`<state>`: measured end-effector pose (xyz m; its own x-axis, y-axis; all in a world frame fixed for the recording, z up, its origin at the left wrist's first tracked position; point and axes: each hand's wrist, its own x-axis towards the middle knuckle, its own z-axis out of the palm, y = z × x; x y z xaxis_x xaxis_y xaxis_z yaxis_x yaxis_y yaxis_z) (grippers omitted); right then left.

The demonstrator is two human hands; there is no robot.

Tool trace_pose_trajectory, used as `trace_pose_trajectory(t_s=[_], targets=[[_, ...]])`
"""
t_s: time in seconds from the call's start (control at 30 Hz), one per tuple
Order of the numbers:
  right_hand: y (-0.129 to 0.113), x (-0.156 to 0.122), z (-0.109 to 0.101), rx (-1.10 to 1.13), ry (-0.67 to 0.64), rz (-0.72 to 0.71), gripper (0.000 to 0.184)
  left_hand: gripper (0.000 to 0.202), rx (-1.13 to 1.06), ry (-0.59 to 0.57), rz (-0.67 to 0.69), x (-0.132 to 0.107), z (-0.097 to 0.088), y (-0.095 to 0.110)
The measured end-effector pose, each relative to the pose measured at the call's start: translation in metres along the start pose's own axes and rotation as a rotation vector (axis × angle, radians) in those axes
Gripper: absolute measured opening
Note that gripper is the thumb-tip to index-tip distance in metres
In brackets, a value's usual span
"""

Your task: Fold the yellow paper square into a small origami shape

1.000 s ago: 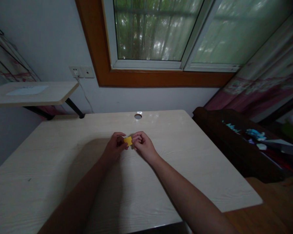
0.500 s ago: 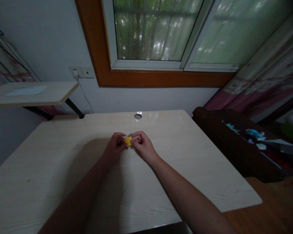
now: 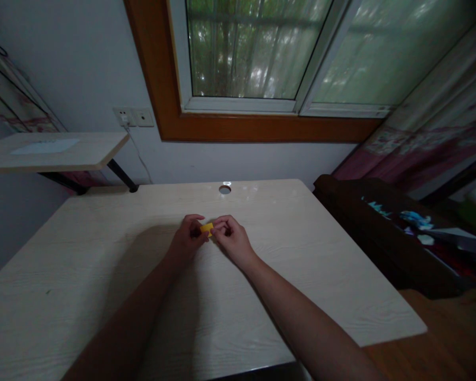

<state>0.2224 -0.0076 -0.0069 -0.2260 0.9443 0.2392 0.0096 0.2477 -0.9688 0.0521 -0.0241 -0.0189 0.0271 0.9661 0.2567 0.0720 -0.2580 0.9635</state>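
A small yellow piece, flat and roughly rectangular, is pinched between both hands above the middle of a pale wooden desk. My left hand grips its left end with thumb and curled fingers. My right hand pinches its right end, fingers bent inward. The two hands almost touch each other. Most of the yellow piece is covered by fingertips.
A round cable hole sits near the desk's far edge. A raised side shelf stands at the left, under wall sockets. A dark wooden bed frame with scattered items lies to the right. A window is ahead.
My right hand has crept slightly left, closer to the left hand, so less of the yellow piece shows between the fingers. Both arms otherwise stay in place.
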Motion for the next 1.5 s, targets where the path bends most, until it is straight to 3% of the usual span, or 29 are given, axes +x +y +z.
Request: trace_pose_trajectory(t_s=[0.57,0.9,1.0,1.13,1.5], targets=[[0.008,0.007,0.000,0.292,0.096,0.102,0.024,0.043,-0.149,-0.005,-0.020,0.002,0.003,0.008],[0.006,0.008,-0.002,0.303,0.157,0.103,0.023,0.033,-0.174,0.016,-0.044,0.001,0.002,0.016],[0.006,0.007,-0.002,0.295,0.141,0.096,0.023,0.021,-0.118,-0.022,-0.114,0.000,0.000,0.016],[0.005,0.005,-0.001,0.272,0.115,0.096,0.023,0.019,0.002,-0.083,-0.179,0.000,-0.001,0.012],[0.009,0.003,0.000,0.072,0.011,0.004,0.031,0.021,0.124,-0.076,-0.186,0.000,-0.002,0.011]])
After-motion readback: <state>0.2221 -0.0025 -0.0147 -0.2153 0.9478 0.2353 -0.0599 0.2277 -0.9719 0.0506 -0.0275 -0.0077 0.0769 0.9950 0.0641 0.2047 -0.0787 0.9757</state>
